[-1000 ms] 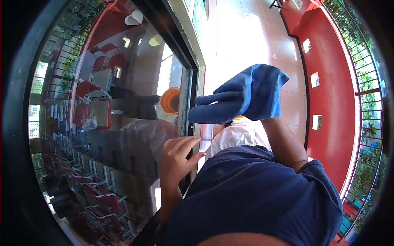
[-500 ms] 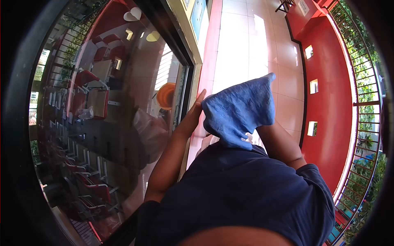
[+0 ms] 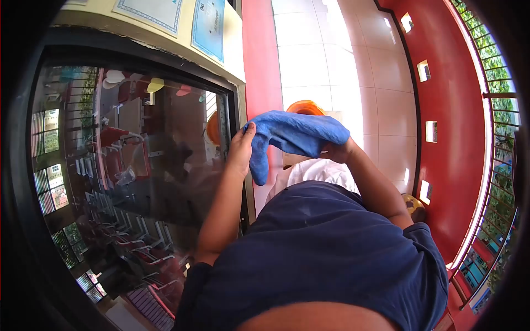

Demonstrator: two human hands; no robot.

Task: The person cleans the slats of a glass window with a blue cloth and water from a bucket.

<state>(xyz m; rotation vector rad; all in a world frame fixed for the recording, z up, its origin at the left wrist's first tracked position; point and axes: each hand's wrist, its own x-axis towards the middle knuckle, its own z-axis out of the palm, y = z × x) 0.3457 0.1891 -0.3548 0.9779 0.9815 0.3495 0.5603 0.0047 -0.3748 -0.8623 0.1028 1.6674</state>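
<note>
A blue cloth (image 3: 298,132) stretches sideways between my two hands in front of my torso. My left hand (image 3: 242,148) pinches its left end, the thumb on top, and one corner hangs below that grip. At the other end my right hand (image 3: 341,150) is closed on the cloth, its fingers partly covered by the fabric. Just beyond the cloth, an orange bucket (image 3: 305,107) stands on the floor, mostly hidden with only its upper rim showing.
Close on my left is a dark-framed glass window (image 3: 165,160), reflecting or showing chairs. Framed papers (image 3: 208,27) hang on the wall above it. A red wall (image 3: 452,110) with small square openings and a railing runs along the right. Pale tiles (image 3: 301,66) cover the floor.
The cloth, held up and spread before, is now lower and drawn out between both hands. My left hand has taken hold of its end. The view has shifted and the bucket shows.
</note>
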